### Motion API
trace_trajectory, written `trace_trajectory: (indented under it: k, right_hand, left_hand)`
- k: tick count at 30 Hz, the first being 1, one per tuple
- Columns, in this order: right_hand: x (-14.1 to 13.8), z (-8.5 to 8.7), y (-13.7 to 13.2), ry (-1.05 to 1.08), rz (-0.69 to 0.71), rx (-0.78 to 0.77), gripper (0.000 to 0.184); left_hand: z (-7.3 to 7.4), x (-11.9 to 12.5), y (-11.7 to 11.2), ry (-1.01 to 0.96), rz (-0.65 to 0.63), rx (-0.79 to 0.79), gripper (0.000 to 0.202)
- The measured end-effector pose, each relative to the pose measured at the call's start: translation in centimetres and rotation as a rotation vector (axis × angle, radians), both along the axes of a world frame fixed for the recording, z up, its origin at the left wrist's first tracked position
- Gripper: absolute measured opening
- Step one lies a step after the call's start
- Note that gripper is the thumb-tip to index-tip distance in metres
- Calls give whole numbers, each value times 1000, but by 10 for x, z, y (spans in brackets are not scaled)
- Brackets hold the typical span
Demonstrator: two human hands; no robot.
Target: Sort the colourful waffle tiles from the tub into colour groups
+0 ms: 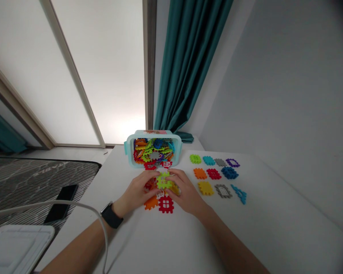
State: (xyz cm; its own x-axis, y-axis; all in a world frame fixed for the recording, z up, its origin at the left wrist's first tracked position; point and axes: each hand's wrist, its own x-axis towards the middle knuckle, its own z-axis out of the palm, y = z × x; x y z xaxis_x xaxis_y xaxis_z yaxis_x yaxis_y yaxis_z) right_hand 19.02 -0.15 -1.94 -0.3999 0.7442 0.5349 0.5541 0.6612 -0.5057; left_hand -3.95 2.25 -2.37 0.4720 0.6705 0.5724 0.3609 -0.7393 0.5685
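The person's left forearm (87, 241) and right forearm (228, 236) slant inward, and I can see the left hand (140, 188) and right hand (186, 192) facing each other, fingers and thumbs curved in a pinch

Left hand (138, 189) and right hand (188, 190) both on a lime tile (163, 180), crammed bin (177, 152) on the far side, more tiles (213, 174) right on the tabletop (148, 243).

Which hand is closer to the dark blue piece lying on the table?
Right. The right hand is left of the dark blue piece, not touching it; the left hand is farther left.
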Motion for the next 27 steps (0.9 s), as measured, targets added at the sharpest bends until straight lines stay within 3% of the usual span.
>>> trace_trajectory:
  k: [10,17,22,27]
  right_hand:
    - [14,3,10,-17,38,-27,27]
    - [38,8,18,-57,-14,-54,25]
    - [67,2,25,-77,-79,-21,27]
    - [115,-9,51,-115,-188,13,29]
  left_hand:
    - [-7,12,-1,12,64,-45,45]
    - [8,28,9,111,9,-12,37]
    - [17,55,27,167,-41,16,36]
    - [25,94,46,205,-77,34,37]
